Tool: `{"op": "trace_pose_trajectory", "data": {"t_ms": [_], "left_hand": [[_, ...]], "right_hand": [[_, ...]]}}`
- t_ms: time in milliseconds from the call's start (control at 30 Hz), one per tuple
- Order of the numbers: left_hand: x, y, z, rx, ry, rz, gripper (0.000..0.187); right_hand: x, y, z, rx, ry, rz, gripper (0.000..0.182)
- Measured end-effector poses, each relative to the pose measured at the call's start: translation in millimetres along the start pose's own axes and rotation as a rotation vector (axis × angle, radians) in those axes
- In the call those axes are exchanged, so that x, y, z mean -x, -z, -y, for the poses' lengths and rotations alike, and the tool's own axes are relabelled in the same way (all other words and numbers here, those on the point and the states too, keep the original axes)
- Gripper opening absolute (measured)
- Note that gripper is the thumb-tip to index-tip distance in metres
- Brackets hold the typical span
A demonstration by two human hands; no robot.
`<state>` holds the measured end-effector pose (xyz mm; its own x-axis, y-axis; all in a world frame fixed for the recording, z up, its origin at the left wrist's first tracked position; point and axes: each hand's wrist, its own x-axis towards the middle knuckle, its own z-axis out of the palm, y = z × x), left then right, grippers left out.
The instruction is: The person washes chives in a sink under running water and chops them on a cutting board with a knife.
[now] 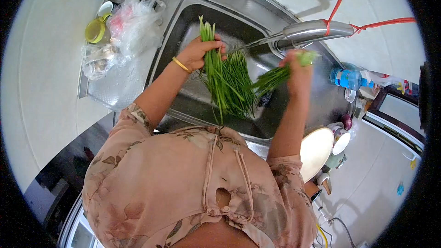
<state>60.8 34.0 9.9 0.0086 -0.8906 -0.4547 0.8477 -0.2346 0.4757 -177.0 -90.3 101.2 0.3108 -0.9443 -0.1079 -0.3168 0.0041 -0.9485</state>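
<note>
Over the left part of the metal sink [188, 103], my left hand [198, 51] grips a bunch of long green stalks [214, 78], pale ends up and green tips hanging down. My right hand [297, 66], blurred, is closed round a second green bunch [272, 80] near the sink's right side, its pale ends sticking out past the fingers. More green stalks [239, 87] lie in the basin between my hands. Water runs from the faucet [317, 31] toward the basin's middle.
Plastic bags [133, 30] and a yellow-lidded jar [95, 31] stand left of the sink. A blue bottle [348, 79] lies at the right, a round pale board [317, 152] at the lower right. Red cords [339, 0] hold the faucet.
</note>
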Motion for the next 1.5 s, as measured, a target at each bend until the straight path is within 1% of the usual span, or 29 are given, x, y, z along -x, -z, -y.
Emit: {"op": "trace_pose_trajectory", "data": {"t_ms": [33,67,100,133,233,333,433,567,667,767,833,967,1067,1133,1167,1267,1367,1400,1467,1500], "left_hand": [[-3.4,-7.1,2.0,0.043,-0.018,0.036,0.017],[-4.0,-15.9,2.3,0.05,-0.029,0.045,0.016],[-6.2,-23.0,2.0,0.031,-0.044,0.04,0.015],[-7.9,-29.2,2.2,0.011,-0.058,0.033,0.015],[-10.7,-39.9,5.9,-0.04,-0.08,0.026,0.014],[-12.2,-42.6,7.8,-0.062,-0.087,0.033,0.014],[-11.6,-48.7,6.1,0.001,-0.054,0.021,0.014],[-15.1,-48.5,5.2,0.088,-0.062,-0.015,0.016],[-19.2,-33.4,10.2,-0.087,-0.013,0.064,0.017],[-6.1,-45.7,7.8,-0.313,-0.004,0.114,0.016],[-7.9,-40.6,10.9,-0.258,0.044,0.164,0.017],[-5.4,-44.5,8.8,-0.252,0.143,0.209,0.022],[2.8,-60.0,4.2,-0.319,0.098,0.269,0.016],[-0.6,-56.7,11.4,-0.269,0.099,0.266,0.017],[-1.7,-55.2,13.6,-0.244,0.098,0.265,0.018],[-0.1,-58.0,9.0,-0.109,0.109,0.142,0.02],[-11.0,-41.1,11.6,-0.062,0.109,0.177,0.017],[-11.5,-41.8,12.1,-0.056,0.099,0.137,0.017],[-12.1,-43.8,14.2,-0.042,0.083,0.056,0.015],[-11.7,-43.8,14.6,-0.055,0.073,0.082,0.017]], "right_hand": [[10.4,-20.6,10.8,0.028,-0.157,0.07,0.016],[13.9,-37.2,4.3,-0.035,-0.182,0.152,0.014],[16.5,-51.7,0.1,-0.021,-0.229,0.217,0.015],[17.3,-61.7,-5.0,-0.008,-0.233,0.299,0.018],[19.7,-82.8,-11.6,-0.04,-0.244,0.374,0.018],[18.6,-85.4,-11.2,-0.07,-0.232,0.342,0.018],[16.6,-81.6,-20.2,0.004,-0.278,0.378,0.018],[18.7,-75.0,-14.2,-0.22,-0.31,0.331,0.014],[17.2,-73.5,-14.5,-0.32,-0.278,0.291,0.013],[10.5,-73.1,-18.8,-0.378,-0.226,0.252,0.014],[7.1,-71.2,-21.5,-0.396,-0.209,0.217,0.014],[4.3,-70.1,-22.4,-0.375,-0.23,0.252,0.011],[9.2,-76.4,-13.8,-0.438,-0.297,0.252,0.012],[11.7,-78.5,-11.5,-0.53,-0.348,0.221,0.012],[12.2,-77.3,-12.0,-0.56,-0.329,0.192,0.012],[8.0,-68.9,-18.1,-0.612,-0.29,0.114,0.01],[11.7,-59.9,3.8,-0.704,-0.38,0.158,0.011],[9.3,-57.2,-4.3,-0.669,-0.348,0.149,0.012],[6.4,-55.3,-15.7,-0.414,-0.281,0.235,0.012],[6.1,-55.2,-16.9,-0.286,-0.246,0.276,0.012]]}}
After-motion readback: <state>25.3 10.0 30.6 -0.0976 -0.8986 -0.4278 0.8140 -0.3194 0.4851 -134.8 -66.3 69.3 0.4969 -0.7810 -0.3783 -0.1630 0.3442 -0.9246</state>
